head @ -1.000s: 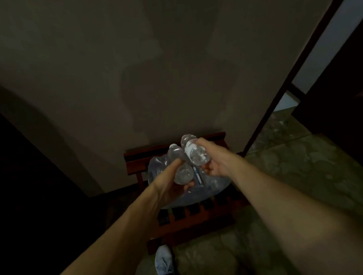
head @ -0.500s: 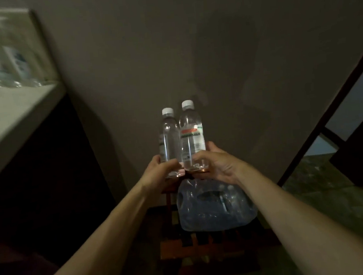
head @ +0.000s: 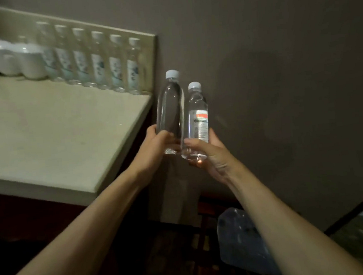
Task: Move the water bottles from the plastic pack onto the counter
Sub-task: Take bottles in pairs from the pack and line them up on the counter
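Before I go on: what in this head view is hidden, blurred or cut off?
- Plastic pack: the right forearm covers part of it, so any bottles left inside can't be counted.
- Row of bottles on the counter: blurred, labels unreadable.
- White cups: blurred, handles unclear.
- Left-hand bottle: label side faces away.
- Right-hand bottle: label print too small.

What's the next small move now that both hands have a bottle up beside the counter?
Probably carry both bottles left over the counter and stand them near the row of bottles by the backsplash. The left hand grips the left bottle, the right hand grips the right bottle; both are upright, off the counter's right edge.
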{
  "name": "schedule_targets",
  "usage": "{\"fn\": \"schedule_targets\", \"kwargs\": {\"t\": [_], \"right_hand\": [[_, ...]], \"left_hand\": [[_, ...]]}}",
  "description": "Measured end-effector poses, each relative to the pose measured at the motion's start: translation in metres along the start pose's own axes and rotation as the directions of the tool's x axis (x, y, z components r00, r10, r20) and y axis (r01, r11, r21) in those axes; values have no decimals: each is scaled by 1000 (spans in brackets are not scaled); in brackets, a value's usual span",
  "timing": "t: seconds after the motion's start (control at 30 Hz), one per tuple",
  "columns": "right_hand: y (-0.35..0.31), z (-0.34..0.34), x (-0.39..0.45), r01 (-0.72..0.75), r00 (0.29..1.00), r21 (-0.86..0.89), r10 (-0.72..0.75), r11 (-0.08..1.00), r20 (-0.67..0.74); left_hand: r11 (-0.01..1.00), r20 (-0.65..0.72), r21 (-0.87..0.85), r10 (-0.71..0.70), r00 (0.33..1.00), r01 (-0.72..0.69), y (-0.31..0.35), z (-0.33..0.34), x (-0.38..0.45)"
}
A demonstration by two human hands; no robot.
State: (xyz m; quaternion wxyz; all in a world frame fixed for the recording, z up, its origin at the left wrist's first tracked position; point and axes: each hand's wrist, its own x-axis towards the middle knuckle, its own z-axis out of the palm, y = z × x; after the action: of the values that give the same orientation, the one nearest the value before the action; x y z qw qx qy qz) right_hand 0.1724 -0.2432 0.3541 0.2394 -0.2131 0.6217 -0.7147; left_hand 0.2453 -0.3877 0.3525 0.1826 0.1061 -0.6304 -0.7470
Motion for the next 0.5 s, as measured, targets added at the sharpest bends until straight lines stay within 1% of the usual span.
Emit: {"fn": "schedule_targets", "kwargs": {"t": [0.03, 0.1, 0.17, 0.2, 0.33, 0.43, 0.5], "right_hand": [[2, 19, 8, 27, 999, -44, -27, 999, -17], [3, 57, 25, 75, 994, -104, -82, 992, -71], [6, 88, 39, 123, 980, -137, -142, 983, -138], [8, 100, 47, 151, 972, -140, -173, 978, -161], [10, 133, 65, 230, 958, -143, -249, 963, -140], [7, 151, 78, 228, 961, -167, -249, 959, -119], [5, 158, 90, 218, 958, -240, -255, 946, -134]], "left_hand": [[1000, -17, 10, 17, 1000, -17, 6, -16, 2], [994, -76, 100, 54, 996, -46, 17, -45, 4], [980, -115, 183, 100, 988, -78, 24, -70, 6], [977, -115, 195, 114, 987, -90, 28, -81, 8], [962, -96, 246, 147, 984, -120, 47, -115, 15], [954, -101, 261, 178, 979, -147, 56, -135, 27], [941, -122, 308, 184, 975, -139, 58, -146, 36]]}}
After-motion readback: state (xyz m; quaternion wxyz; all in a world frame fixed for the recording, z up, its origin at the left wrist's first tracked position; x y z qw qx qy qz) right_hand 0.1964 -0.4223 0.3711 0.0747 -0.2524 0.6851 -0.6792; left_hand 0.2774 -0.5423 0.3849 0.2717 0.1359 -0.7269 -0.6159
